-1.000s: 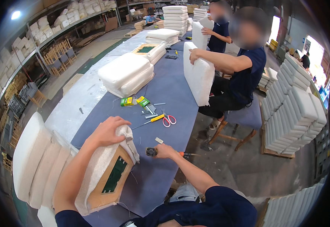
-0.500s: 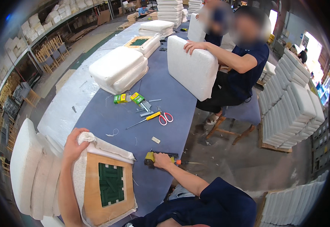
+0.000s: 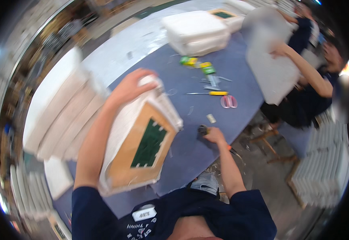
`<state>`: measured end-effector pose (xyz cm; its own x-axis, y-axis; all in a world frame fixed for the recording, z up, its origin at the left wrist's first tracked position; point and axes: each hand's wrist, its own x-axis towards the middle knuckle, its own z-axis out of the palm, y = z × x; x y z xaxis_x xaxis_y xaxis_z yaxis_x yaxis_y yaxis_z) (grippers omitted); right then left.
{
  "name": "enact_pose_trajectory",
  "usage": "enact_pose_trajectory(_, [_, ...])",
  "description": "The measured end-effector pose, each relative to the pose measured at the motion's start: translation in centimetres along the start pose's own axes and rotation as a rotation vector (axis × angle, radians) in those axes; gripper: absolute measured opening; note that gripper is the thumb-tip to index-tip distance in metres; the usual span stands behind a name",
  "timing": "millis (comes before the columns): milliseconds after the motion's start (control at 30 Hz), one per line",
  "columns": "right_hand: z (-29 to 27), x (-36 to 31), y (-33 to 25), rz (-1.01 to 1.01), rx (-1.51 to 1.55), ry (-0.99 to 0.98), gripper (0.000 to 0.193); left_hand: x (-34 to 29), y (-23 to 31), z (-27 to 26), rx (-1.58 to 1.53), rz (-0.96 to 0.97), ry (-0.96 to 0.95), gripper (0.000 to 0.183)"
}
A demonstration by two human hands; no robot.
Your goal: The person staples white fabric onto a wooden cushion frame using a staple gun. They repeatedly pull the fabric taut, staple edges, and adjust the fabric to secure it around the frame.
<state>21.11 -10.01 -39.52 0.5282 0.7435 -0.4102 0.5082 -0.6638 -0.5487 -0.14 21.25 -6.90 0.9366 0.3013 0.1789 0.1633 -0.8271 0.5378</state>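
My left hand [image 3: 133, 86] grips the top edge of a white-covered seat cushion [image 3: 126, 160], its fingers hooked over the fabric. The cushion stands tilted on the blue-grey table [image 3: 190, 160]. Its underside shows a wooden frame with dark green webbing in the opening. Over the table, to the right of the cushion, my right hand [image 3: 214, 136] is closed round a staple gun [image 3: 203, 130], partly hidden by the hand. An orange fitting and a hose trail from the gun beside my forearm. A small pale block [image 3: 211, 118] lies just beyond the gun.
Farther up lie red-handled scissors [image 3: 229, 101], a yellow-handled screwdriver [image 3: 217, 93], staple strips and green-yellow boxes [image 3: 207, 68]. White cushions are stacked at the left [image 3: 58, 116] and far side [image 3: 198, 32]. At right a co-worker holds a white cushion [image 3: 268, 60].
My view has swung, shifting the scene and blurring it. The cushion under my left hand now stands more steeply tilted. My right hand remains on the staple gun.
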Motion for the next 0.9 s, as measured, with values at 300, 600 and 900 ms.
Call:
enact_pose_trajectory(300, [2.4, -2.7, -1.3, -0.003, -0.115, 0.224, 0.046, 0.1, -0.8, 0.4, -0.092, -0.002, 0.084, 0.046])
enact_pose_trajectory(600, [4.3, -5.1, 0.0, -0.086, -0.271, 0.196, 0.042, -1.8, 1.3, -1.2, -0.066, 0.081, 0.113, 0.035])
enact_pose_trajectory(900, [5.4, -5.6, 0.0, -0.175, -0.224, 0.238, 0.036, 1.1, 8.5, 0.8, -0.052, 0.172, -0.049, 0.048])
